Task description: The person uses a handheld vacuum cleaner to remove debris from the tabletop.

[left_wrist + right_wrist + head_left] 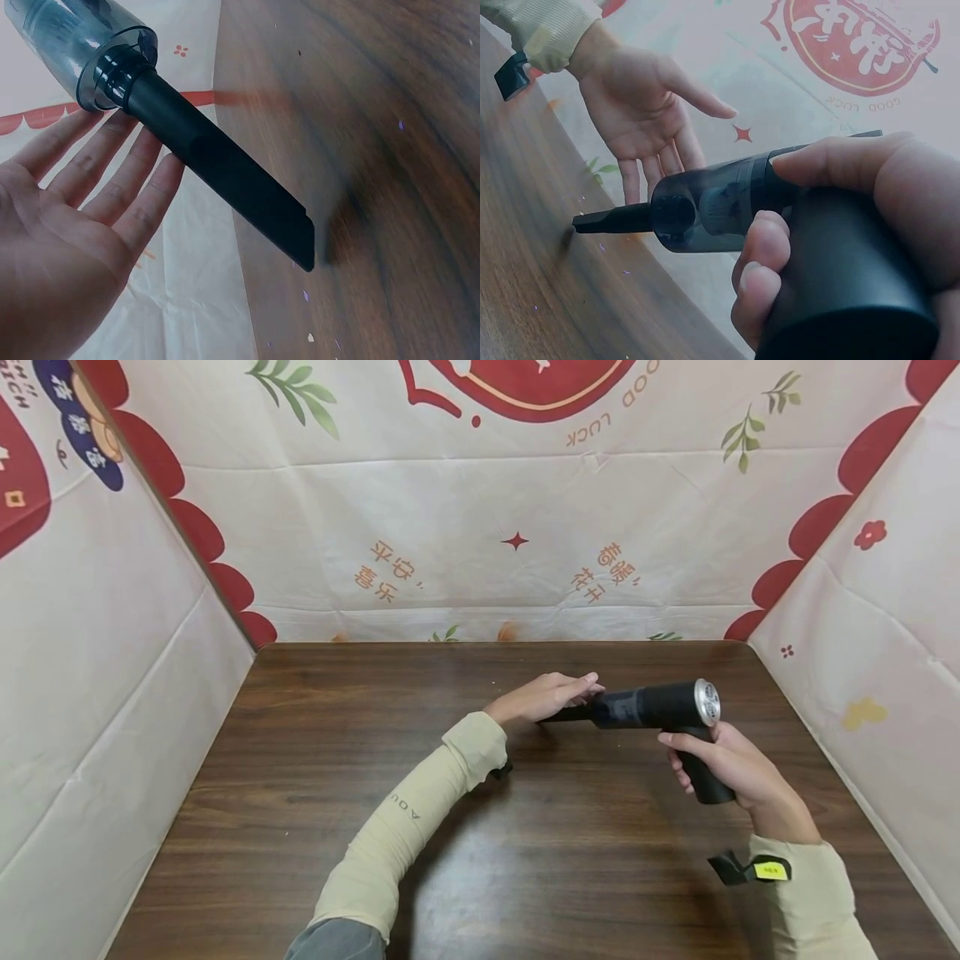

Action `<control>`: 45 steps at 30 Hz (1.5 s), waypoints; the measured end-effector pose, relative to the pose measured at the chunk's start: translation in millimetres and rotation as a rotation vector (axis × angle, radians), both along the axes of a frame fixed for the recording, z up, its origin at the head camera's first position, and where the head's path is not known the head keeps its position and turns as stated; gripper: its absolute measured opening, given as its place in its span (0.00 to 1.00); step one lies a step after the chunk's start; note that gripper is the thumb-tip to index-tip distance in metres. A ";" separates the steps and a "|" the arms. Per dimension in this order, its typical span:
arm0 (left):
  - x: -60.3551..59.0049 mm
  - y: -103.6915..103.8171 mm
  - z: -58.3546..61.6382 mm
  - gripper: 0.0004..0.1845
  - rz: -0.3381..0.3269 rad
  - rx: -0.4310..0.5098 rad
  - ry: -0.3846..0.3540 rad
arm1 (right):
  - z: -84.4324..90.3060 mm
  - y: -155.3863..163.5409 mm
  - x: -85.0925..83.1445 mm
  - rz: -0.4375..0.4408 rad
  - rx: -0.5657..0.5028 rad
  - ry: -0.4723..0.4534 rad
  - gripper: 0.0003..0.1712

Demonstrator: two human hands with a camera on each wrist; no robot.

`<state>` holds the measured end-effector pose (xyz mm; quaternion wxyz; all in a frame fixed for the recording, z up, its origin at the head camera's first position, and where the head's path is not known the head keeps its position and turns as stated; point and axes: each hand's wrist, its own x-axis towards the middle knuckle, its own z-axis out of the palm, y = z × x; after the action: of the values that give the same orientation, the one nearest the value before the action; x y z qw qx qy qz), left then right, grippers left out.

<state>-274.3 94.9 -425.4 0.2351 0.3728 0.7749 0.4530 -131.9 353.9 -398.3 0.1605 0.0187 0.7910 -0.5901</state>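
Note:
A black handheld vacuum cleaner [667, 703] is in my right hand [753, 777], whose fingers and thumb wrap round its handle [847, 270]. Its clear dust cup [705, 206] and long crevice nozzle [217, 169] point to the left, the slanted tip low over the wooden table. My left hand [543, 697] is beside the nozzle, palm facing it. The left fingers [97, 169] are extended, their tips right at the nozzle and the cup's rim in the left wrist view.
Tiny coloured scraps [306, 295] lie scattered on the brown wooden table [300, 827]. Printed white cloth [480, 527] hangs behind the table and along both sides. A black strap with a yellow label [771, 870] is on my right sleeve.

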 end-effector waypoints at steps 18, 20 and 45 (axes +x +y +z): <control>-10.7 -3.4 -5.0 0.30 0.017 0.066 0.015 | 4.5 -9.8 -10.0 -0.003 0.048 0.043 0.17; -10.9 -2.9 -4.9 0.30 0.014 0.071 0.020 | 5.0 -10.1 -10.5 -0.003 0.056 0.046 0.17; -13.4 -1.7 -3.6 0.32 0.062 0.115 0.024 | 14.8 -23.0 -10.8 -0.028 0.200 0.131 0.24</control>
<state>-287.7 93.2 -429.0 0.1897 0.3672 0.7614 0.4994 -142.8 330.9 -383.5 0.0976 0.0069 0.8543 -0.5105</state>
